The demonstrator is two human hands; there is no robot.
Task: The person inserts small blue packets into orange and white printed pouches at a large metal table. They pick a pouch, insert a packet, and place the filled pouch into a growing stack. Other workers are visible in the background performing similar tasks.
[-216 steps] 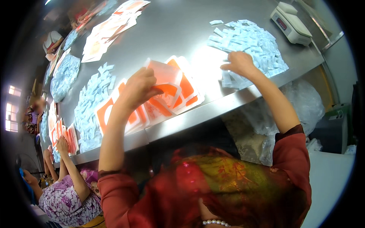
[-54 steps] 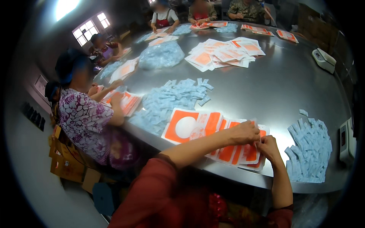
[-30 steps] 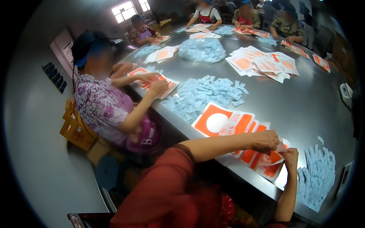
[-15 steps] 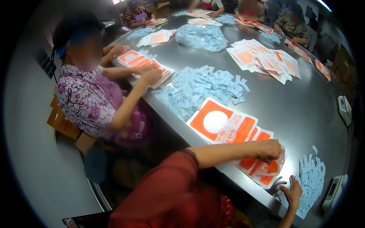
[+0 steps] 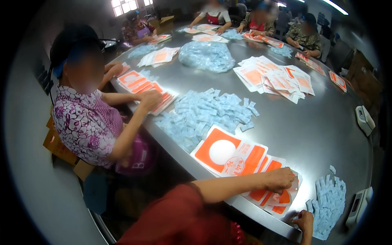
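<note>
My left hand (image 5: 280, 180) is closed over the near end of a fanned row of orange-and-white pouches (image 5: 246, 155), its fingers curled on a pouch's edge. The pouches overlap along the front edge of the metal table. My right hand (image 5: 304, 222) is low at the table edge, beside a pile of small pale-blue sachets (image 5: 330, 204). Its fingers are bent together, and what they hold, if anything, I cannot make out. A larger heap of the same sachets (image 5: 208, 116) lies beyond the pouches.
On my left, a person in a patterned shirt (image 5: 83, 122) handles another pouch row (image 5: 143, 87). A clear bag of sachets (image 5: 207, 56) and a loose pouch stack (image 5: 275, 77) lie farther back. White scales (image 5: 359, 207) stand at the right edge. Other people sit around the far side.
The view has shifted, so the table sits lower in it. My right hand has drawn its spread fingers together and moved from the sachet pile toward the pouches. My left hand stays on the pouches.
</note>
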